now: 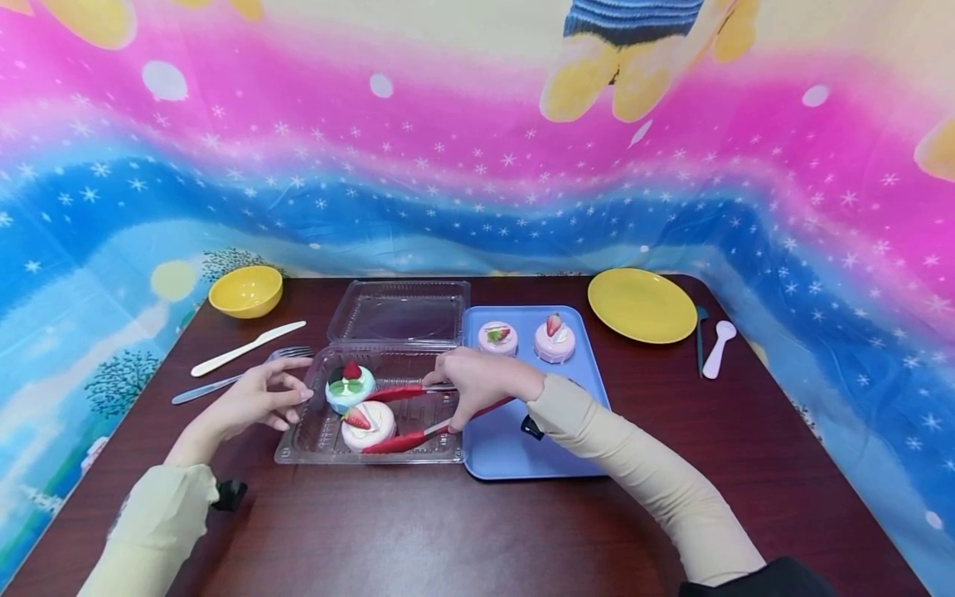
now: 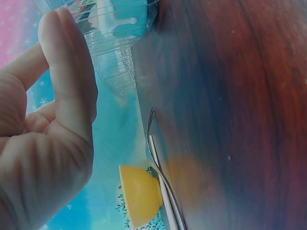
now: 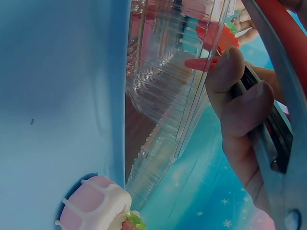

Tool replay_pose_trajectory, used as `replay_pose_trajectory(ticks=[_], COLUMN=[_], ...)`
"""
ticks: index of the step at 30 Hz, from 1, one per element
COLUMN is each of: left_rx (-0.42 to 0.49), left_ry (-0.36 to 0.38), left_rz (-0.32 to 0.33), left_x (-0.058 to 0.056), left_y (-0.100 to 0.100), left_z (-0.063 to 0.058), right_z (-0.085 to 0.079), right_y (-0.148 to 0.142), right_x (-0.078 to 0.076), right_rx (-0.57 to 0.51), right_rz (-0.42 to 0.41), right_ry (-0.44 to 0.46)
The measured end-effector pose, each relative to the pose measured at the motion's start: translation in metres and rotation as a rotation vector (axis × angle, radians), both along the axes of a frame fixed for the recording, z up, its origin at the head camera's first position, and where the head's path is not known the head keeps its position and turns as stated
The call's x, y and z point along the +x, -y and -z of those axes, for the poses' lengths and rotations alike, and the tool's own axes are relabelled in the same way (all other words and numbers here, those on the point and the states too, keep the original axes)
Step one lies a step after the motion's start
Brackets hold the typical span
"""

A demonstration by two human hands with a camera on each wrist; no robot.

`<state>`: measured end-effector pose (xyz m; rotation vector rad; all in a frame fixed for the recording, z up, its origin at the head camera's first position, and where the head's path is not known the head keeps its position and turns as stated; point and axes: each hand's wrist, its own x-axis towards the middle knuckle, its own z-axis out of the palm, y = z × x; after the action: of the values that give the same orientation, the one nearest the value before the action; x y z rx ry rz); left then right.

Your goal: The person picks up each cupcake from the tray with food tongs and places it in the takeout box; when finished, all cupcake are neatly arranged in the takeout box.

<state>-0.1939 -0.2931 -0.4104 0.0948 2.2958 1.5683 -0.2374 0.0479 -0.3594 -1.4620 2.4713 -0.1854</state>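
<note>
My right hand (image 1: 481, 381) grips red-tipped metal tongs (image 1: 440, 427), their tips reaching left into a clear plastic container (image 1: 429, 361). The tong tips lie around a small toy cake (image 1: 379, 427) with a strawberry on top. Just behind that cake sits a pale blue toy cake (image 1: 339, 400) with a red berry and green decoration, also in the container. My left hand (image 1: 257, 402) is at the container's left rim, fingers loosely bent with nothing in them. In the right wrist view, my fingers (image 3: 247, 112) wrap the tongs' metal handle.
A blue tray (image 1: 515, 464) with two pink toy cakes (image 1: 498, 340) adjoins the container, whose lid (image 1: 403, 311) lies open behind. A yellow bowl (image 1: 246, 294), white knife (image 1: 249, 348) and fork (image 1: 216, 388) lie left. A yellow plate (image 1: 642, 307) and white spoon (image 1: 719, 348) are right.
</note>
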Motion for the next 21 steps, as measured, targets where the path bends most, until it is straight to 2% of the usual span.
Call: replay_pose_trajectory(ticks=[21], left_rx=[-0.009], left_ry=[-0.010], left_rz=[0.002], left_x=[-0.0007], left_y=[-0.0017], left_z=[0.0012], right_z=[-0.0065], right_y=[0.0008], right_x=[-0.0002], right_rx=[-0.001], right_rz=[0.010], right_ry=[0.046])
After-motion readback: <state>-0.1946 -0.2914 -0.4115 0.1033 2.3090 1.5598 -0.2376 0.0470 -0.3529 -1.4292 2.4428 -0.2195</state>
